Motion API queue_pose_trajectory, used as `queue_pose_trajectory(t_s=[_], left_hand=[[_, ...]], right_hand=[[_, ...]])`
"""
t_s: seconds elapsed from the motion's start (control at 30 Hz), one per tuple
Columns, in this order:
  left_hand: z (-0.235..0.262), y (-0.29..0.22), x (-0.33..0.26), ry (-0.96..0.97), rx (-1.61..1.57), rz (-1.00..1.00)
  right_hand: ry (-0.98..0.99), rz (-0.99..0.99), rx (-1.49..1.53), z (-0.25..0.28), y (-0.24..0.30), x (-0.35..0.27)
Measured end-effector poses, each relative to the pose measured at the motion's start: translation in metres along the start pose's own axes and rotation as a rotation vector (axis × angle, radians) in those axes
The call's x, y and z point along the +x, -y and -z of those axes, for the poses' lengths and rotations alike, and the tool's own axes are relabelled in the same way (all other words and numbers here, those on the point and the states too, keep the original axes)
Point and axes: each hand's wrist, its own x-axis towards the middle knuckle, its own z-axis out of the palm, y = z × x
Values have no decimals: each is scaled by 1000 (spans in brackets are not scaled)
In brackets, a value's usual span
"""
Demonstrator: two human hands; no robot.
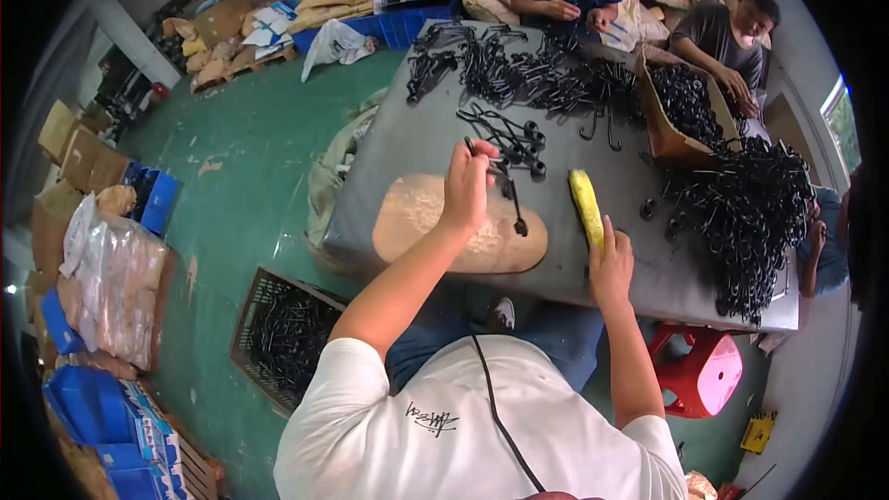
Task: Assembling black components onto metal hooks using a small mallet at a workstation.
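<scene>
My left hand (468, 183) is closed around a black hooked rod, raised above the left part of a wooden cutting board (394, 213). A black rod with a rounded end (520, 225) hangs over the board's right side; whether it is part of the held piece, I cannot tell. The board's surface is scarred and pale in the middle. To the right of it, my right hand (611, 267) grips a long yellow object (585, 204), whose kind I cannot make out, resting along the grey table (556, 292). Just beyond the board lie several black hooked rods with round ends (519, 143).
Heaped black hooks (546, 69) line the table's far side; another pile (755, 222) covers its right. A cardboard box (656, 120) holds more. Co-workers sit opposite and at right. A crate (245, 315) of black parts stands left of me, a red stool (713, 375) at right.
</scene>
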Motion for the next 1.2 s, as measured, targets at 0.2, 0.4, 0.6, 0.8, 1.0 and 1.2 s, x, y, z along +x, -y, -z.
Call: queue_pose_trajectory(t_s=[0.2, 0.4, 0.6, 0.8, 1.0, 1.2], left_hand=[[-5, 67, 103, -30, -212, 176], [53, 153, 155, -35, 469, 302], [6, 126, 122, -422, 1112, -43], [4, 97, 153, 630, 1450, -118], [-7, 78, 174, 1050, 1747, 54], [-13, 74, 158, 1076, 1743, -20]], right_hand=[[-221, -99, -106, -28, -55, 3], [-230, -66, -11, -30, -43, 10], [-213, -101, 23, -23, -47, 8], [-219, -116, 52, -23, -44, 13], [-237, -109, 34, -29, -45, 13], [-233, -140, 44, -23, -42, 10]])
